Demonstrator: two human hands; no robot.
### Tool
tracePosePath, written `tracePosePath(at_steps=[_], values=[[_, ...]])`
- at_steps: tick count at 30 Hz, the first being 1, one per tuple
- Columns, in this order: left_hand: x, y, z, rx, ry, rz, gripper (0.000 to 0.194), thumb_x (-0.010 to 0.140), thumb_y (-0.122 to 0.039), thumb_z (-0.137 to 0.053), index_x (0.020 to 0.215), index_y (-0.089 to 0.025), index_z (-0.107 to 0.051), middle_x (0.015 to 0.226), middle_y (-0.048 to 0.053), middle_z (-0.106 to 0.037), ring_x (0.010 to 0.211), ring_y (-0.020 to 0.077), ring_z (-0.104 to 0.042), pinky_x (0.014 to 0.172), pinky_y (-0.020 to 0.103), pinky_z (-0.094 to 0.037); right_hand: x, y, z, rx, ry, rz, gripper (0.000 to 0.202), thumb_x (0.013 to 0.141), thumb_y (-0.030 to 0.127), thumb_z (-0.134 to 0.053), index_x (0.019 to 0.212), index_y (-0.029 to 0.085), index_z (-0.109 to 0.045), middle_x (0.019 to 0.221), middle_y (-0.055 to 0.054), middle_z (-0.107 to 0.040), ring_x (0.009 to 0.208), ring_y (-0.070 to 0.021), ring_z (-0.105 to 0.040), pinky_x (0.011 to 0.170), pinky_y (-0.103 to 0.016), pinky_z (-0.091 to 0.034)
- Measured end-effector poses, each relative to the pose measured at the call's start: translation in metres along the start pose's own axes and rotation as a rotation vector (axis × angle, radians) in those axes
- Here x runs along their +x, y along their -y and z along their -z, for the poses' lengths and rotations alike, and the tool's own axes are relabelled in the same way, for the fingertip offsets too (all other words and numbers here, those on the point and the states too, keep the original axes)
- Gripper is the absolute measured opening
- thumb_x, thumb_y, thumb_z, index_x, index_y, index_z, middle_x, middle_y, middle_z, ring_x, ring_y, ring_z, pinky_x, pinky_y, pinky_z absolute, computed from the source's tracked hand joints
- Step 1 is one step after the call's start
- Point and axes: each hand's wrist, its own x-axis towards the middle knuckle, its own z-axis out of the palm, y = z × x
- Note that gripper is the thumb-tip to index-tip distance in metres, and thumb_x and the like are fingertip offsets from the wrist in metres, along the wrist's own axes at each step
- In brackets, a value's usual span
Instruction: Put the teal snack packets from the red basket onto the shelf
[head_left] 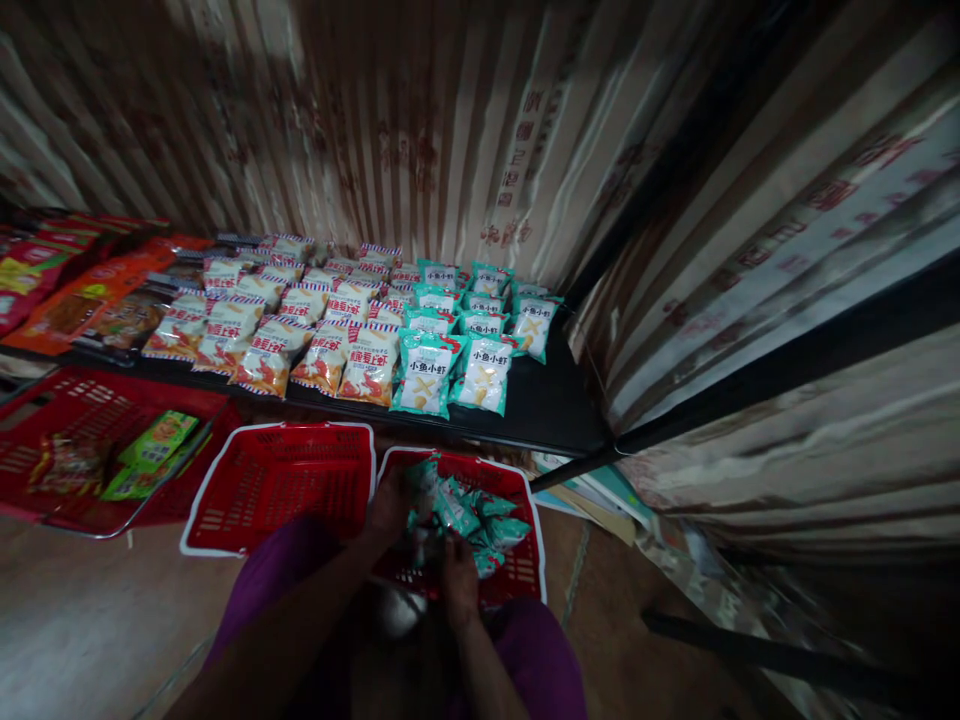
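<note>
Both hands are at the right-hand red basket (534, 520), which holds several teal snack bags (456, 508). My left hand (390, 505) is at the basket's left side, against a teal bag (424, 480); its fingers are dark and blurred. My right hand (457, 570) reaches over the near side, its fingertips at the bags in the middle; what it grips, if anything, is too dark to tell. On the black shelf (555, 415) behind, teal and white bags (425, 372) stand in rows beside white and orange bags (371, 365).
An empty red basket (281, 485) sits left of the hands. Farther left, another red basket (202, 400) holds green packets (157, 443). Orange packets (82, 300) lie on the shelf's left. A black metal bar (574, 468) slants at the right, before a patterned curtain (517, 150).
</note>
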Motion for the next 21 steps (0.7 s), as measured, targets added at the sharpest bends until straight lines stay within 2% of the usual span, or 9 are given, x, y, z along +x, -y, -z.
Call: tracePosePath(at_steps=[4,6,8,10,15,17,21], values=[[-0.013,-0.026,0.018,-0.101,-0.027,-0.058,0.015,0.087,-0.027,-0.04,0.088,-0.02,-0.053,0.081,0.004,-0.062,0.079,0.0183,-0.059,0.073,0.03,-0.045,-0.005,0.024,0.023,0.16,-0.078,-0.09,0.057,0.083,0.063,-0.033,0.111,0.022,-0.061,0.112,-0.008,-0.067,0.109,-0.0213,-0.06,0.084,-0.032,-0.052],[-0.018,-0.04,0.024,-0.169,-0.034,-0.074,0.017,0.086,-0.033,-0.042,0.079,-0.021,-0.05,0.078,0.002,-0.06,0.076,0.0163,-0.057,0.071,0.028,-0.045,-0.013,0.041,0.037,0.547,-0.073,-0.225,0.058,0.077,0.067,-0.044,0.11,0.023,-0.06,0.119,-0.006,-0.063,0.111,-0.0207,-0.059,0.085,-0.033,-0.053],[-0.023,-0.055,0.029,-0.25,-0.022,-0.075,0.019,0.085,-0.035,-0.043,0.073,-0.021,-0.047,0.073,0.0,-0.057,0.069,0.0141,-0.057,0.067,0.025,-0.046,-0.023,0.058,0.052,0.896,0.009,-0.282,0.056,0.071,0.065,-0.057,0.11,0.025,-0.057,0.123,-0.004,-0.061,0.106,-0.0199,-0.061,0.083,-0.034,-0.054],[-0.031,-0.068,0.032,-0.34,-0.001,-0.068,0.019,0.083,-0.037,-0.043,0.073,-0.021,-0.046,0.068,-0.001,-0.055,0.062,0.0125,-0.056,0.06,0.024,-0.047,-0.036,0.073,0.065,1.065,0.062,-0.326,0.051,0.065,0.058,-0.069,0.104,0.026,-0.059,0.116,-0.002,-0.064,0.098,-0.0188,-0.064,0.08,-0.034,-0.056],[-0.057,-0.094,0.043,-0.515,0.051,-0.099,0.02,0.078,-0.039,-0.051,0.075,-0.019,-0.047,0.067,-0.002,-0.053,0.061,0.0105,-0.056,0.057,0.021,-0.048,-0.073,0.099,0.082,1.174,0.058,-0.298,0.041,0.061,0.049,-0.078,0.09,0.024,-0.063,0.1,-0.001,-0.069,0.09,-0.018,-0.064,0.073,-0.03,-0.056],[-0.068,-0.1,0.052,-0.554,0.055,-0.112,0.02,0.077,-0.038,-0.052,0.075,-0.019,-0.047,0.066,-0.003,-0.052,0.059,0.0096,-0.054,0.056,0.02,-0.047,-0.087,0.108,0.086,1.211,0.035,-0.265,0.041,0.062,0.049,-0.076,0.093,0.024,-0.063,0.104,-0.002,-0.069,0.096,-0.0193,-0.064,0.074,-0.03,-0.056],[-0.088,-0.108,0.074,-0.589,0.062,-0.158,0.019,0.075,-0.036,-0.054,0.07,-0.02,-0.048,0.062,-0.005,-0.048,0.054,0.0077,-0.05,0.053,0.018,-0.042,-0.114,0.123,0.097,1.233,0.024,-0.188,0.048,0.07,0.055,-0.067,0.109,0.027,-0.062,0.124,-0.003,-0.061,0.11,-0.0214,-0.059,0.075,-0.028,-0.055]])
